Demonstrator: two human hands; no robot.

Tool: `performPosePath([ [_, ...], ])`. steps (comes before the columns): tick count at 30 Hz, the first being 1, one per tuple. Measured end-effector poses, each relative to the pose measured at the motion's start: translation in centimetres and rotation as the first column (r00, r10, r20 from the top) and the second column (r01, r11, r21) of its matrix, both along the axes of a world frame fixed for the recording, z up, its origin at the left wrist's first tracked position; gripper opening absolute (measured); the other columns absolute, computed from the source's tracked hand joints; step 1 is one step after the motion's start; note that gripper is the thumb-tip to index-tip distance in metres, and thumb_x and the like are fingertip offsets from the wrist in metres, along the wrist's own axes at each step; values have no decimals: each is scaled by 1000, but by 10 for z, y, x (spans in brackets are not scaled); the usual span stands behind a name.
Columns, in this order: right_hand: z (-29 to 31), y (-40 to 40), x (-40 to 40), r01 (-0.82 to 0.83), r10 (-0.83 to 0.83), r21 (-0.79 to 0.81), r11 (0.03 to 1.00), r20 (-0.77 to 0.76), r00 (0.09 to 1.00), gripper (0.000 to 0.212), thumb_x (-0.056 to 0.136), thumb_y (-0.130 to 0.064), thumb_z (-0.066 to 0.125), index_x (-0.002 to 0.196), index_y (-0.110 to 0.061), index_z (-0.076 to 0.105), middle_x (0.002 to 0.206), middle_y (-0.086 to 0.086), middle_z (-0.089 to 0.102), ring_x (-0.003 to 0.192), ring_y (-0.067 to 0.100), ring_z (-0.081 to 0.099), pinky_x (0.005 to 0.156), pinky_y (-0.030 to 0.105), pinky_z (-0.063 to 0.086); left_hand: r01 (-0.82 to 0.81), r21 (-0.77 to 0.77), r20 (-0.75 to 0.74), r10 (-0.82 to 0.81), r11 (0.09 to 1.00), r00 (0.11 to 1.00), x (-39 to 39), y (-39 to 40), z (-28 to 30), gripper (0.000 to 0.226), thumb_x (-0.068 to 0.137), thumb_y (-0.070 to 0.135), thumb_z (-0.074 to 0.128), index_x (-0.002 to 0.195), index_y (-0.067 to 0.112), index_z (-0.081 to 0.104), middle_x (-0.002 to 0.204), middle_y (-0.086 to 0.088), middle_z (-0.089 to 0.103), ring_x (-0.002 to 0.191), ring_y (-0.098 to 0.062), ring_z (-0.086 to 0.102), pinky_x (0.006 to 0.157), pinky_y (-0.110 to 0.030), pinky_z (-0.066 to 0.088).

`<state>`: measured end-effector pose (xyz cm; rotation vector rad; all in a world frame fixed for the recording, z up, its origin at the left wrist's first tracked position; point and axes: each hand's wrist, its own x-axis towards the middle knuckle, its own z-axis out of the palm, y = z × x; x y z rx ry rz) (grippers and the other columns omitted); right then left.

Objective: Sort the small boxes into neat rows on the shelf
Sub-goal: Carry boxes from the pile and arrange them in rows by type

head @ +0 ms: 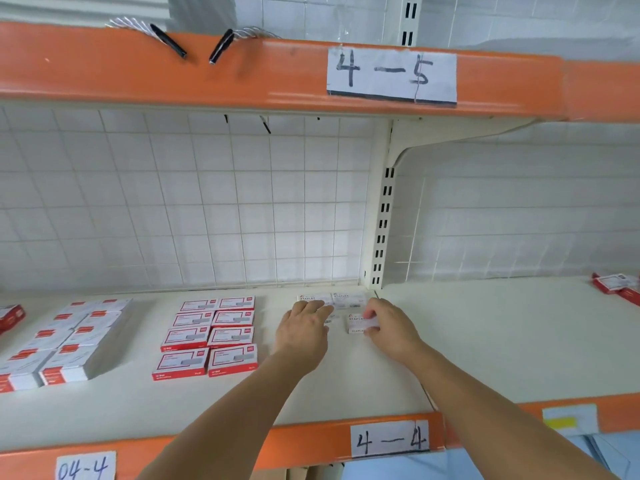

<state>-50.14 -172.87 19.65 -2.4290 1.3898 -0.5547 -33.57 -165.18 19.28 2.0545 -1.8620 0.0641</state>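
Note:
On the cream shelf (346,382), two white staple boxes (346,298) lie side by side at the back near the upright. My left hand (304,327) lies over a white box just in front of them, fingers spread on it and mostly hiding it. My right hand (388,325) pinches another white staple box (356,323) at its right end, to the right of my left hand. Left of my hands, several red-and-white boxes (211,336) sit in two neat columns.
A taller stack of red-and-white boxes (65,344) fills the left part of the shelf, with one more at the far left edge (10,318). Red boxes (616,285) lie at the far right. An orange beam (242,74) marked 4-5 hangs overhead. A slotted upright (382,230) stands behind.

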Motion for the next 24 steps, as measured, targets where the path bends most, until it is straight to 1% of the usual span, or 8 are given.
performPosePath([
  [4, -2, -9, 4, -32, 34, -41, 999, 46, 998, 15, 86, -12, 59, 101, -15, 57, 111, -1, 51, 95, 16, 53, 72, 25, 38, -41, 17, -18, 41, 999, 999, -2, -1, -3, 44, 97, 16, 39, 138, 28, 43, 141, 12, 43, 131, -15, 31, 102, -29, 30],
  [7, -7, -11, 1, -36, 42, -75, 997, 71, 997, 14, 87, -16, 59, 101, -18, 60, 111, -4, 51, 97, 13, 51, 70, 25, 39, -61, 24, -38, 61, 998, 997, -4, -3, -5, 46, 94, 10, 39, 136, 28, 46, 136, 13, 45, 128, -15, 32, 91, -30, 40],
  [10, -11, -13, -1, -44, 54, -91, 995, 106, 993, 20, 88, -13, 56, 105, -19, 65, 113, -5, 52, 101, 13, 53, 72, 24, 41, -85, 20, -58, 86, 996, 995, -7, -3, -7, 49, 93, 8, 39, 135, 31, 47, 132, 14, 46, 126, -14, 31, 81, -29, 42],
  [12, -12, -16, 0, -44, 56, -93, 995, 120, 991, 22, 89, -12, 56, 106, -20, 67, 116, -5, 52, 104, 13, 53, 75, 25, 44, -95, 18, -58, 96, 995, 994, -8, -2, -7, 51, 92, 7, 40, 135, 33, 46, 131, 15, 45, 126, -14, 31, 80, -28, 43],
  [15, -10, -20, 2, -42, 49, -46, 998, 154, 987, 22, 88, -12, 59, 107, -19, 69, 118, -4, 54, 105, 14, 55, 80, 25, 44, -93, 21, -57, 94, 995, 994, -8, -3, -7, 53, 91, 5, 40, 136, 33, 46, 131, 15, 45, 125, -14, 31, 79, -28, 44],
  [19, -5, -26, -4, -93, 90, 29, 995, 91, 992, 29, 85, -11, 63, 112, -22, 66, 117, -3, 57, 106, 15, 54, 85, 26, 43, -105, 14, -50, 105, 994, 993, -8, -7, -6, 53, 91, 4, 39, 133, 33, 49, 128, 14, 47, 123, -13, 33, 75, -26, 41],
  [21, 1, -29, -9, -111, 100, 71, 991, 140, 985, 26, 87, -8, 62, 111, -18, 68, 113, 1, 63, 101, 17, 58, 87, 27, 45, -115, 8, -52, 116, 993, 992, -8, -9, -7, 52, 91, 4, 39, 132, 34, 51, 127, 14, 48, 122, -14, 35, 76, -27, 42],
  [24, 14, -35, -15, -128, 94, 135, 983, 235, 967, 24, 95, -6, 49, 106, -7, 70, 101, 3, 66, 95, 19, 58, 88, 33, 48, -127, -8, -56, 126, 992, 990, -8, -9, -8, 51, 92, 4, 38, 131, 34, 52, 125, 14, 50, 121, -14, 36, 75, -27, 41],
])
